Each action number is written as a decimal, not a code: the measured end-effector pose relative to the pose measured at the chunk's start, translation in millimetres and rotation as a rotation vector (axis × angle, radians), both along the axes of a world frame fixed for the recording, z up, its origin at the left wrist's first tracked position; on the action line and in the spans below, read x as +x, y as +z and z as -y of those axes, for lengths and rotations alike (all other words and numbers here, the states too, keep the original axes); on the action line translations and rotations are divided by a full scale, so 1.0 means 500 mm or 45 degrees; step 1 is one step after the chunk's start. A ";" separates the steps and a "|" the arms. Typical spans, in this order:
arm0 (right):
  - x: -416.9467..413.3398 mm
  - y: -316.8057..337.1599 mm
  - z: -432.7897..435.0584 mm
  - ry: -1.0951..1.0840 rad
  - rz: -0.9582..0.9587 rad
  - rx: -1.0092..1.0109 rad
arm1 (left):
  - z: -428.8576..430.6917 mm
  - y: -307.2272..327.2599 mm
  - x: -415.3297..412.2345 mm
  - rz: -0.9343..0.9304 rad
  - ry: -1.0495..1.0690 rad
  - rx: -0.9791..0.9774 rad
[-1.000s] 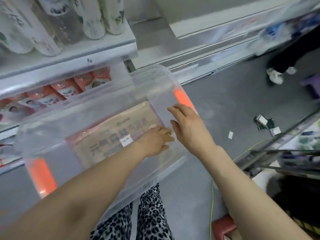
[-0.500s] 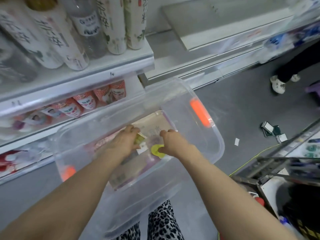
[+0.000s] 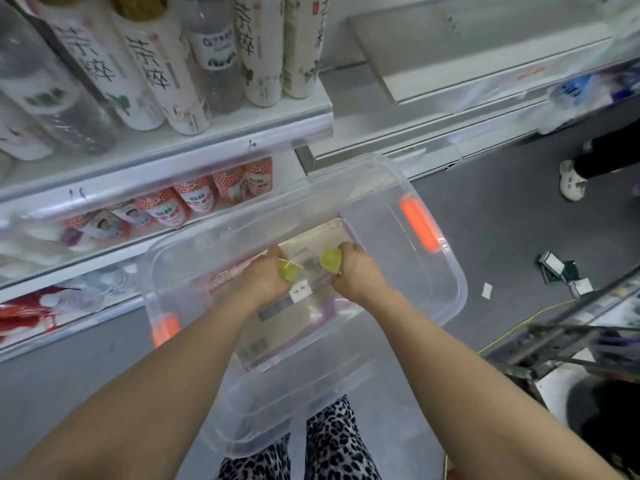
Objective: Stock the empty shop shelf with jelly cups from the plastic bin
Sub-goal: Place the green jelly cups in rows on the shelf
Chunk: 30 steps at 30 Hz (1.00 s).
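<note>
A clear plastic bin point(image 3: 446, 282) with orange latches sits in front of me at knee height. Both my hands are inside it. My left hand point(image 3: 263, 275) grips a yellow-green jelly cup point(image 3: 288, 271). My right hand point(image 3: 356, 271) grips a second yellow-green jelly cup point(image 3: 330, 259). Through the bin's bottom shows a cardboard box point(image 3: 277, 323) with a white label. An empty white shelf point(image 3: 485, 39) lies at the upper right.
Tall bottles point(image 3: 156, 64) fill the shelf at the upper left, with red-capped packs point(image 3: 194, 199) on the shelf below. Another person's foot point(image 3: 571, 181) stands on the grey floor at the right. Small boxes point(image 3: 561, 271) litter the floor. A metal cart frame point(image 3: 571, 344) is at the lower right.
My hands reached down into the bin and each closed on a jelly cup. The view tilted up, bringing more of the bottle shelf into sight.
</note>
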State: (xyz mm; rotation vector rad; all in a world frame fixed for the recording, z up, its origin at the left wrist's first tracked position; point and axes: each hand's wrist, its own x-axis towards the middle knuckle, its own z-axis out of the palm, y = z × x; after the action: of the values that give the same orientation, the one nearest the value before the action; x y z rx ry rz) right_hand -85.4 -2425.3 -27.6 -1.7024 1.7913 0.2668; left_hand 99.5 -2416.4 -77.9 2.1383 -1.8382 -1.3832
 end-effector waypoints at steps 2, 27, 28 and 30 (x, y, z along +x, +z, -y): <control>-0.011 0.028 -0.004 -0.115 0.135 -0.172 | -0.005 0.025 -0.006 -0.139 0.081 -0.031; -0.303 0.332 0.006 -0.326 0.391 -1.109 | 0.044 0.368 -0.245 -0.691 0.124 -0.588; -0.332 0.339 0.017 -0.340 0.391 -1.127 | 0.058 0.381 -0.274 -0.690 0.116 -0.614; -0.395 0.357 0.037 -0.363 0.390 -1.141 | 0.085 0.405 -0.337 -0.682 0.114 -0.668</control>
State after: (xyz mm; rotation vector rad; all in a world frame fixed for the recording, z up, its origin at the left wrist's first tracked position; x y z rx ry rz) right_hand -283.2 -2443.9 151.1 -1.8446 2.0043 -1.0043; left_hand -69.2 -2458.8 124.6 1.4092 -1.6263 -1.1349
